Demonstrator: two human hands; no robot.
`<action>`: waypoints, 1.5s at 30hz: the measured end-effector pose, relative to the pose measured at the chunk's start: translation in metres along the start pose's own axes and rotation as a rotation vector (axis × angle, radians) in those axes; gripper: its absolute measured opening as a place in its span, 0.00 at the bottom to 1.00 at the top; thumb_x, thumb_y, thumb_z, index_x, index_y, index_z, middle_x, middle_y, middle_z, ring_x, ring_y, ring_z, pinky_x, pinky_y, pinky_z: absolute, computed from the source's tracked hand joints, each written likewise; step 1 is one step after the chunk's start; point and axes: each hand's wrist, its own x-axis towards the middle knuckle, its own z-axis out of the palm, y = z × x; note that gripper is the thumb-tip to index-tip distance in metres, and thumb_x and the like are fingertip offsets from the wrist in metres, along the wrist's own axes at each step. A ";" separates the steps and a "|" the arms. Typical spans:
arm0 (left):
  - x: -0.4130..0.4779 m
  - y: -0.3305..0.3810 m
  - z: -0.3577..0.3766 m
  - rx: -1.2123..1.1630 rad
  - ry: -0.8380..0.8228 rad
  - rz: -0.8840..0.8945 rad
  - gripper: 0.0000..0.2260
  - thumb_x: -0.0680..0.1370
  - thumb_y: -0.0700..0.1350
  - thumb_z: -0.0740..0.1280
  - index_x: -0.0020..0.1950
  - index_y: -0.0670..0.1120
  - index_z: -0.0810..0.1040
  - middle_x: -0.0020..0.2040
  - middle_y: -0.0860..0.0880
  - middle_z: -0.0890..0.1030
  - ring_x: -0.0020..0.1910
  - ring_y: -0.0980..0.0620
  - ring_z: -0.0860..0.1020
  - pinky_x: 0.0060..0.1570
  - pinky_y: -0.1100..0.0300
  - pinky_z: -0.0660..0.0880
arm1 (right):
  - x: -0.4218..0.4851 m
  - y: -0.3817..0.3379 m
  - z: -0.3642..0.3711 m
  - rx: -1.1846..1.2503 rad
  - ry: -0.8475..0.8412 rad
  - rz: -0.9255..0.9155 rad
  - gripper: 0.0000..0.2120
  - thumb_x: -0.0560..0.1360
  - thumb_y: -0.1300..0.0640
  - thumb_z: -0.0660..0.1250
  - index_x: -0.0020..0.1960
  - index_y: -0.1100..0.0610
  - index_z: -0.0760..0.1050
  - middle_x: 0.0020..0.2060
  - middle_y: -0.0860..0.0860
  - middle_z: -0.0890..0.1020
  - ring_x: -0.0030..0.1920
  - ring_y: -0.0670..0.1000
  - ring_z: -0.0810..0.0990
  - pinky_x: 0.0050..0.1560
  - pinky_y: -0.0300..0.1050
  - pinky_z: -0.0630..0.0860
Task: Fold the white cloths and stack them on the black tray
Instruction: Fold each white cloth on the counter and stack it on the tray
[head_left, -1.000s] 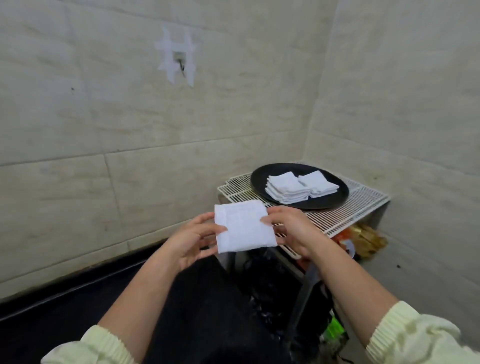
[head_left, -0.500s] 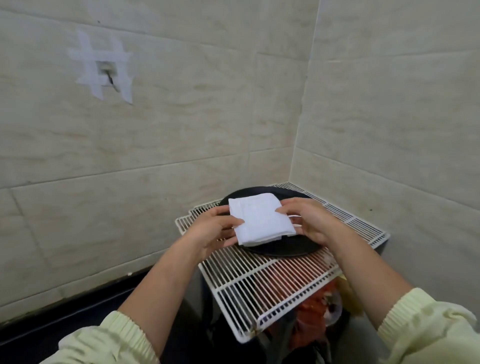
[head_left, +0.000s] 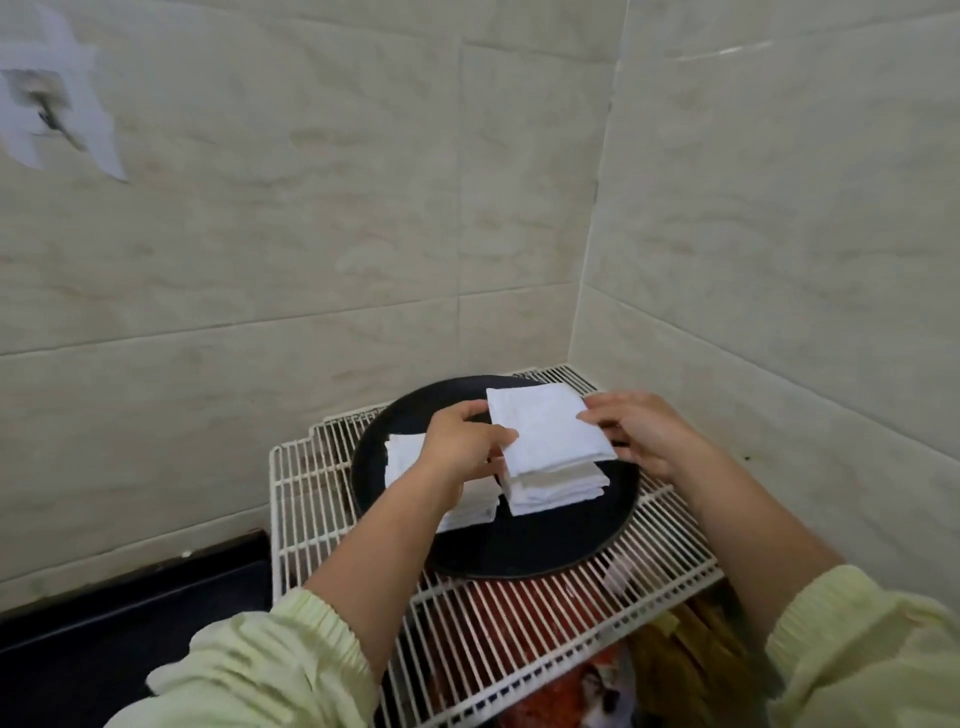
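A round black tray (head_left: 519, 545) sits on a white wire rack. Two stacks of folded white cloths lie on it: a left stack (head_left: 405, 457), partly hidden by my left wrist, and a right stack (head_left: 556, 491). I hold a folded white cloth (head_left: 545, 431) flat just above the right stack. My left hand (head_left: 462, 447) pinches its left edge and my right hand (head_left: 644, 431) grips its right edge.
The white wire rack (head_left: 311, 493) stands in a corner of tiled walls (head_left: 779, 260). Red and yellow items (head_left: 545, 623) show beneath the rack. A dark floor (head_left: 104, 639) runs to the left. White tape (head_left: 57, 104) marks the left wall.
Both hands carried the folded cloth forward, from in front of the rack to above the right stack on the tray. The view moved closer to the rack.
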 end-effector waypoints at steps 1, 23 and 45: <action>0.004 -0.001 0.006 0.018 0.006 0.003 0.22 0.73 0.33 0.71 0.66 0.43 0.73 0.53 0.42 0.82 0.43 0.48 0.81 0.36 0.60 0.80 | 0.005 0.002 -0.004 -0.005 0.005 0.005 0.11 0.71 0.67 0.70 0.54 0.60 0.79 0.42 0.54 0.84 0.40 0.51 0.82 0.41 0.45 0.78; 0.035 -0.020 0.023 0.615 0.137 0.091 0.20 0.72 0.35 0.71 0.34 0.53 0.63 0.43 0.48 0.74 0.51 0.40 0.79 0.52 0.46 0.79 | 0.030 0.030 -0.009 -0.294 0.016 0.010 0.06 0.72 0.68 0.70 0.47 0.61 0.77 0.36 0.56 0.82 0.33 0.50 0.81 0.29 0.39 0.76; -0.082 -0.039 -0.167 0.791 0.524 0.346 0.15 0.76 0.43 0.67 0.63 0.43 0.76 0.60 0.43 0.79 0.60 0.45 0.76 0.58 0.56 0.70 | -0.076 0.011 0.216 -0.762 -0.138 -0.602 0.10 0.73 0.58 0.69 0.53 0.57 0.78 0.48 0.52 0.82 0.50 0.52 0.80 0.52 0.44 0.75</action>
